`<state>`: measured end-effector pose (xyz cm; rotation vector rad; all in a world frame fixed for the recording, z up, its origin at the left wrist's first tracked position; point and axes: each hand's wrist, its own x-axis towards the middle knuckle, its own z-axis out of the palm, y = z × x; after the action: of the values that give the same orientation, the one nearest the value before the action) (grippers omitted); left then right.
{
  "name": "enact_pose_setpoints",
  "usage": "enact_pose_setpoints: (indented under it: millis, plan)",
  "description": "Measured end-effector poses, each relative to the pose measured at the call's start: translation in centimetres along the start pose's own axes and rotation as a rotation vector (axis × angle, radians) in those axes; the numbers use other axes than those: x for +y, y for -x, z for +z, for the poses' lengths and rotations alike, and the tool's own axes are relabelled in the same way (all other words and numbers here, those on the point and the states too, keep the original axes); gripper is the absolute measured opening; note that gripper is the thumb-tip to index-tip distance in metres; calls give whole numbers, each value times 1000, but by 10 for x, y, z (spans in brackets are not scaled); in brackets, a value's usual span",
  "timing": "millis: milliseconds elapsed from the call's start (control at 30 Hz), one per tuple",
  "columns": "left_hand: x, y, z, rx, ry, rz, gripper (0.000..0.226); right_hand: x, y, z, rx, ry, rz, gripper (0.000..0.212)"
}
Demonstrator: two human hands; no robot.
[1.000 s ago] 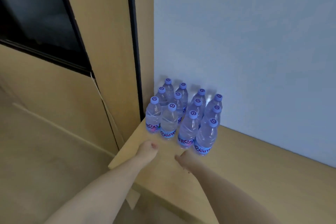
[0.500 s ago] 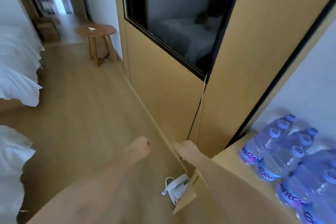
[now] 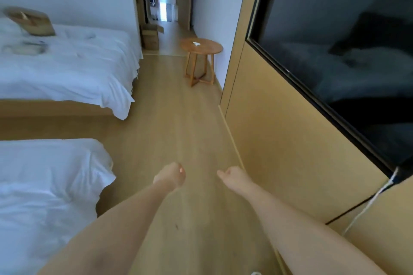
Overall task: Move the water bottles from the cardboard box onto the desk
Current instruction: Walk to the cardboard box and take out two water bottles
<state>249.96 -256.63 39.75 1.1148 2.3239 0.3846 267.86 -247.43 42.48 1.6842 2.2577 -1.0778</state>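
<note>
Your left hand (image 3: 171, 177) and right hand (image 3: 232, 177) hang loosely curled, holding nothing, above the wooden floor (image 3: 178, 118); a cardboard box (image 3: 150, 37) stands far beyond them.

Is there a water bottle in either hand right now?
No, the left hand and the right hand both hang over the wooden floor holding nothing.

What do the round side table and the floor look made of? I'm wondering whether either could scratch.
Round side table: likely wood, with a warm orange-brown smooth top and crossed legs. Floor: pale wood-look planks, faint seams and soft sheen; solid or laminate unclear.
</note>
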Motion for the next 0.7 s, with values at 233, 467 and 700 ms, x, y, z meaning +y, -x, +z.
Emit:
enact_pose_setpoints:
  millis: [233,467,700]
  plan:
    - [-39,-85,-36,24,8,-155,34,-78,-107,9,-103,19,-95,47]
    - [-20,-242,-100,22,-11,-228,34,-150,-266,-29,-171,154,-150,48]
    - [12,-388,-181,18,-26,-212,32,-235,-411,-109,-160,174,-168,45]
